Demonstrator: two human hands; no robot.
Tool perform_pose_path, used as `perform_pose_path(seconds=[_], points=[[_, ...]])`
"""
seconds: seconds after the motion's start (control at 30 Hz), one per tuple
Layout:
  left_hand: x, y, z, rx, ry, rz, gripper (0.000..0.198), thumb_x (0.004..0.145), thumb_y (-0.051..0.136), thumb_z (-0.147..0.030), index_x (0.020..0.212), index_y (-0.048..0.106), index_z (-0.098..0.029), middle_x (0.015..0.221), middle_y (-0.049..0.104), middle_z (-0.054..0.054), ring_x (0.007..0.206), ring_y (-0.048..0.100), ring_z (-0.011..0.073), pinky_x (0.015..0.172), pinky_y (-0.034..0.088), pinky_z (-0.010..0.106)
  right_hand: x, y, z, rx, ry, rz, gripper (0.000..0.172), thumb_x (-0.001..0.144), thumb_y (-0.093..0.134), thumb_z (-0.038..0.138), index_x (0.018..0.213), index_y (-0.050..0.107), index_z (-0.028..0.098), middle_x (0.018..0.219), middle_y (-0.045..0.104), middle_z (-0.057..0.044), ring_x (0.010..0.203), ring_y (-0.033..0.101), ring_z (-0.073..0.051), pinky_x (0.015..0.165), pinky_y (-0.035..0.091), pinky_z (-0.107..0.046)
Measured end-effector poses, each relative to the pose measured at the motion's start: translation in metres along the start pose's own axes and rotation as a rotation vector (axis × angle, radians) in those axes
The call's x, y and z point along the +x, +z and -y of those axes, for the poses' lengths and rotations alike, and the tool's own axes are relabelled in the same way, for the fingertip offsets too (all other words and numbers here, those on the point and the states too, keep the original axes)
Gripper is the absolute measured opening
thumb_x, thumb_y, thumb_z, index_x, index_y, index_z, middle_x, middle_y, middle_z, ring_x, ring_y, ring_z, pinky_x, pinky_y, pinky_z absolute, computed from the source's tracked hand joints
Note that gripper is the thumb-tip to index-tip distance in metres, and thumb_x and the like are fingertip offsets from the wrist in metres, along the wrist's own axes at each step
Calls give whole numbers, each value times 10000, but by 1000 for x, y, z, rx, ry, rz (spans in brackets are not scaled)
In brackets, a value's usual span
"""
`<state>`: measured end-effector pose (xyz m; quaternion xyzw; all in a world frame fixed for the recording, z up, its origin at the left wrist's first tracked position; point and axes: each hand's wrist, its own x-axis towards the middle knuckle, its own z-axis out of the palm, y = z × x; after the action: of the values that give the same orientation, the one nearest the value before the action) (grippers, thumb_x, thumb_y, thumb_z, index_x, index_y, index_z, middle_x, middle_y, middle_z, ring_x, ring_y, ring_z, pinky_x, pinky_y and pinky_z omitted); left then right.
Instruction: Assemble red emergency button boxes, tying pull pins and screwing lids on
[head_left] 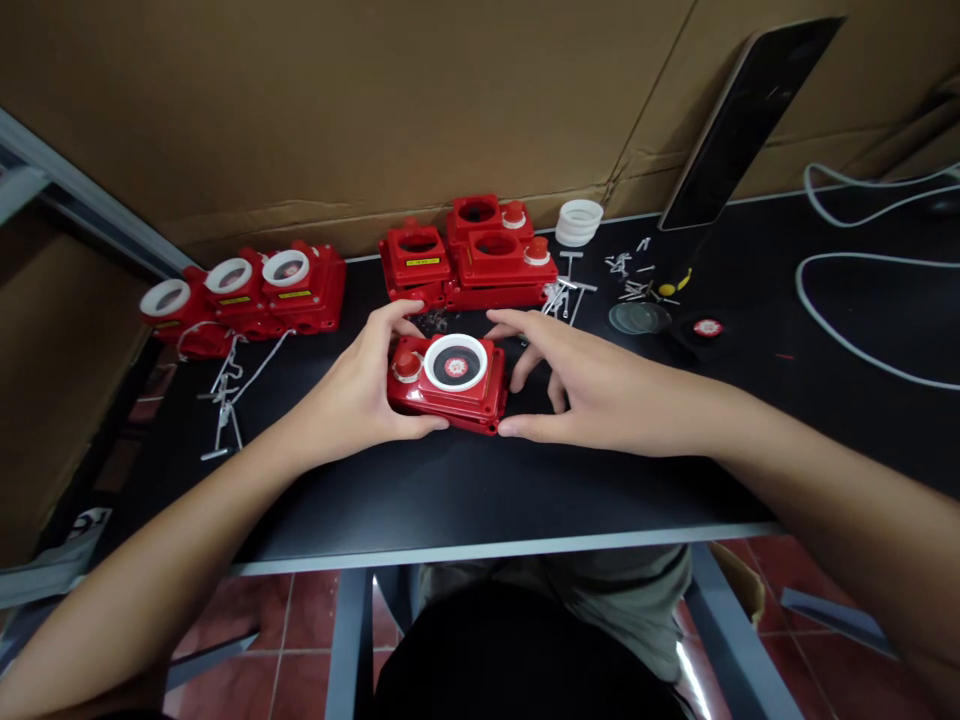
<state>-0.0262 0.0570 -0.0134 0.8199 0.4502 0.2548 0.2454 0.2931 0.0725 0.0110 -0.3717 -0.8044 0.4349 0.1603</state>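
A red box (481,400) with a white ring (456,362) round a dark disc and a red knob (407,364) at its left lies on the black table before me. My left hand (366,385) grips its left end, thumb along the front edge and fingers behind. At the right end, my right hand (570,380) is curved with its fingers apart, thumb tip at the front right corner. Whether its other fingertips touch the box is hard to tell.
Red boxes with white rings (287,268) stand back left; ringless ones (499,262) stand behind my hands. White rings (578,222), screws (637,290), clear discs (637,318), a tablet-like panel (750,120) and a white cable (840,350) are rightward. Metal T-shaped pieces (225,415) lie left.
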Motion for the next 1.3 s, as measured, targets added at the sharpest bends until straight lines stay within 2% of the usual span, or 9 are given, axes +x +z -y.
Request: perform_pose_path(seconds=[0.33,0.47,0.6,0.7,0.77,0.87,0.97,1.13,1.3], points=[[-8,9,-24,179,-160,-25,1196,779,1000,-591,1732,384,-215,1487,702,162,1339,748,388,1201,636,564,4,7,-10,-117,-32,-74,1110,862,937,386,1819,422,159,1682,641,-207,1243,810,-350,1224,664,-611],[-7,5,-30,203,-170,-12,1179,795,979,-635,1728,400,-207,1505,699,171,1356,746,397,1211,635,568,4,6,-13,-104,-24,-101,1012,891,889,427,1797,466,271,1673,667,-175,1260,799,-371,1125,716,-615],[-5,-1,-31,189,-121,9,1054,831,966,-618,1670,478,-206,1519,693,169,1390,737,399,1211,637,550,-10,-25,-3,-33,32,-49,962,916,883,526,1781,485,393,1678,667,-103,1136,826,-301,852,762,-472],[-4,-5,-28,170,-64,38,973,878,952,-579,1664,502,-221,1559,687,160,1419,727,388,1250,614,545,-22,-61,9,9,-21,-163,612,957,859,515,1541,729,385,1417,799,-65,974,825,-240,653,691,-371],[-3,-7,-26,175,-40,57,907,905,936,-535,1652,524,-224,1570,692,152,1421,729,379,1263,604,535,-26,-78,13,10,-57,-383,347,985,840,413,1321,835,325,1176,850,-56,849,792,-194,608,630,-334],[-1,-10,-21,186,-36,82,851,923,927,-531,1624,558,-220,1573,701,148,1398,740,374,1258,601,527,-23,-87,11,-1,-124,-658,121,1011,836,351,1078,853,252,968,839,-48,754,750,-149,627,575,-312],[0,-13,-18,186,-39,99,854,919,938,-579,1609,580,-226,1552,715,146,1370,750,377,1248,603,534,-15,-86,2,-128,-81,-763,132,1045,803,362,1044,851,239,924,839,-52,746,749,-165,690,601,-361],[2,-16,-15,155,-34,96,905,877,968,-664,1592,602,-247,1532,730,148,1361,754,394,1250,603,565,-11,-90,-2,-568,175,-720,171,1084,729,335,1120,872,248,1050,883,-123,968,821,-269,1026,658,-494],[4,-15,-15,127,-51,96,900,878,950,-727,1569,622,-253,1531,737,149,1361,757,403,1250,607,570,-16,-114,-10,-659,294,-702,230,1118,729,402,1124,886,234,1068,899,-141,1016,823,-301,1037,614,-494]])
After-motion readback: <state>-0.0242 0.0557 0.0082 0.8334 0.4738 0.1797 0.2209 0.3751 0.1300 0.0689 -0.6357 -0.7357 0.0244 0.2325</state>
